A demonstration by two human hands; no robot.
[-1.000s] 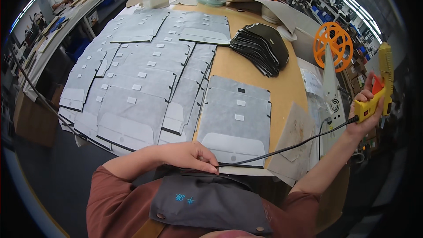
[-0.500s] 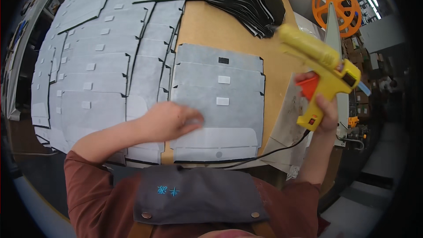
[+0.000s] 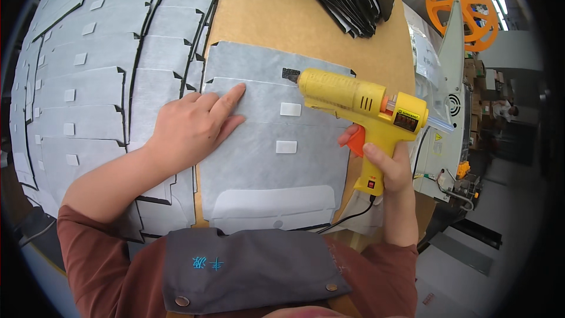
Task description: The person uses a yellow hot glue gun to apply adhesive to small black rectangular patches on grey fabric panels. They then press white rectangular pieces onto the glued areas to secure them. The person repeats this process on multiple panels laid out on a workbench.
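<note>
A yellow glue gun (image 3: 344, 91) with an orange trigger is in my right hand (image 3: 388, 165), fingers wrapped round its grip. A clear glue stick juts from its back end. The nozzle is at a small black patch (image 3: 289, 74) on the top grey sheet (image 3: 247, 147); whether it touches cannot be made out. My left hand (image 3: 197, 119) lies on the left part of the stacked grey sheets, its index finger stretched out and its other fingers loosely bent, holding nothing. Two white rectangular patches (image 3: 290, 109) sit below the black one.
Overlapping rows of grey sheets with white patches (image 3: 70, 95) cover the table's left side. A fanned pile of black pieces (image 3: 347, 0) lies at the far edge. To the right stand an orange reel (image 3: 462, 9) and a machine. The gun's black cord (image 3: 347, 219) trails along the near edge.
My right hand has brought the glue gun left and down to the black patch. My left hand has moved up and left and now rests flat on the sheets.
</note>
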